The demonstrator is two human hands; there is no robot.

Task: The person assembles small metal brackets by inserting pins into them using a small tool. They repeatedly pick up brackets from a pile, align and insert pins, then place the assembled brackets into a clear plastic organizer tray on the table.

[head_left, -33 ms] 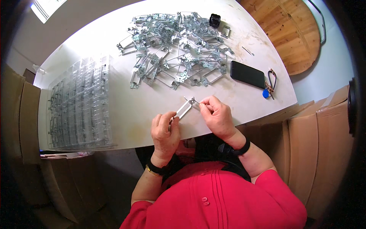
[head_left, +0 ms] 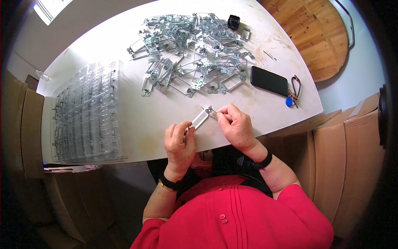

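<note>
Between my hands, just above the table's front edge, is a slim metal bracket (head_left: 202, 120) with two long parallel bars and a small hinged plate at its far end. My left hand (head_left: 179, 143) is closed, thumb and fingers pinching the near end of the bars. Closed in a pinch too, my right hand (head_left: 236, 126) grips a thin piece at the bracket's far end; its fingertips hide the tip of that piece. Farther back lies a large tangled heap of similar metal brackets (head_left: 195, 54), silvery, with bars and punched plates.
Clear plastic trays (head_left: 85, 112) with small metal parts in their compartments are stacked at the left of the white table (head_left: 145, 120). To the right lie a black phone (head_left: 269, 81) and a corded blue tag (head_left: 289, 102). A black container (head_left: 233, 22) stands behind; cardboard boxes (head_left: 348, 153) flank the table.
</note>
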